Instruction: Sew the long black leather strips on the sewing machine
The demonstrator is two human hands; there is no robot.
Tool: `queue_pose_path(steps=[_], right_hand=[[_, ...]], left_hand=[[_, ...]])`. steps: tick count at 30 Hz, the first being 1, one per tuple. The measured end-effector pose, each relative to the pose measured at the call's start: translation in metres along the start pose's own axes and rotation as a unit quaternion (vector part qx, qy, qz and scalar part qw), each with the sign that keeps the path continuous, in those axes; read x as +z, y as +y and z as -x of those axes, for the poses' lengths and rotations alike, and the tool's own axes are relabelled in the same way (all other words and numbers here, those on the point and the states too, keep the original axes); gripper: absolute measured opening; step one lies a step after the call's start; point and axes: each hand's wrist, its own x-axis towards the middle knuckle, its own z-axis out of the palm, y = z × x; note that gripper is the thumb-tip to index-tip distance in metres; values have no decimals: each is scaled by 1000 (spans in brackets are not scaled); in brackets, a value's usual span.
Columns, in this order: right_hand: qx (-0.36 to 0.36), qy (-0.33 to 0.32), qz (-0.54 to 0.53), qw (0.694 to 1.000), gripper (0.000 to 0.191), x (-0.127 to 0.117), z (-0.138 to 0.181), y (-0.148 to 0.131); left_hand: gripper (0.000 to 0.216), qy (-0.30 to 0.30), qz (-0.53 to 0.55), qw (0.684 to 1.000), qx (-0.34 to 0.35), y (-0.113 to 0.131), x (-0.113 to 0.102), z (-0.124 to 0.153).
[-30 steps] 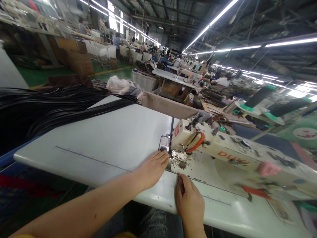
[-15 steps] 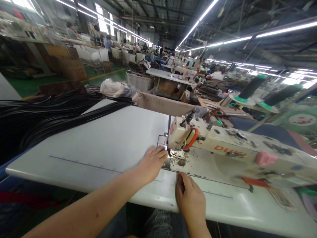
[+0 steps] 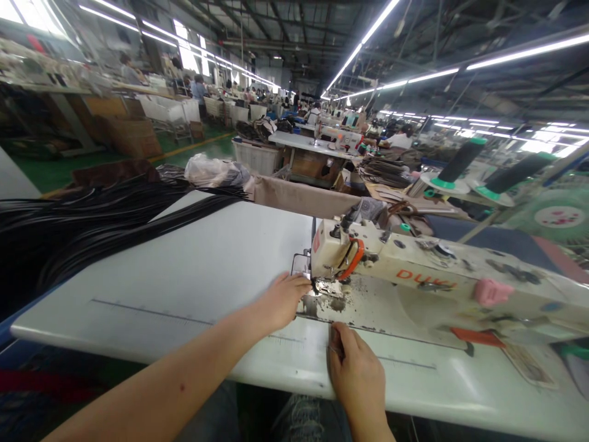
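Observation:
Beside the needle area of a white sewing machine (image 3: 359, 258), my left hand (image 3: 283, 302) lies flat on the table with its fingers stretched out. Its fingertips reach close to the metal presser foot (image 3: 329, 287); anything under them is hidden. My right hand (image 3: 358, 371) rests at the table's front edge, thumb and fingers curled together in a pinch. What sits inside that pinch is too small and dark to name. A narrow black strip (image 3: 314, 226) shows behind the machine head.
Long black strips (image 3: 151, 230) are heaped over the white table's (image 3: 193, 270) left side. Two dark thread cones (image 3: 464, 161) stand at the right, near a green fan (image 3: 559, 216). A cloth-lined bin (image 3: 304, 195) is behind the table. Other people work farther back.
My left hand has shifted slightly left, and its fingers lie closer together than before. My right hand stays almost in place. The whole view has tilted a little.

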Motion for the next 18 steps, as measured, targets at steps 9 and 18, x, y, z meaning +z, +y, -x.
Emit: queue_pose_path(steps=[9, 18], right_hand=[[8, -16, 9, 1000, 27, -1, 1, 1], [12, -12, 2, 1000, 28, 0, 3, 0]], left_hand=[[28, 37, 42, 996, 63, -39, -3, -66], [32, 63, 32, 996, 52, -44, -6, -59]])
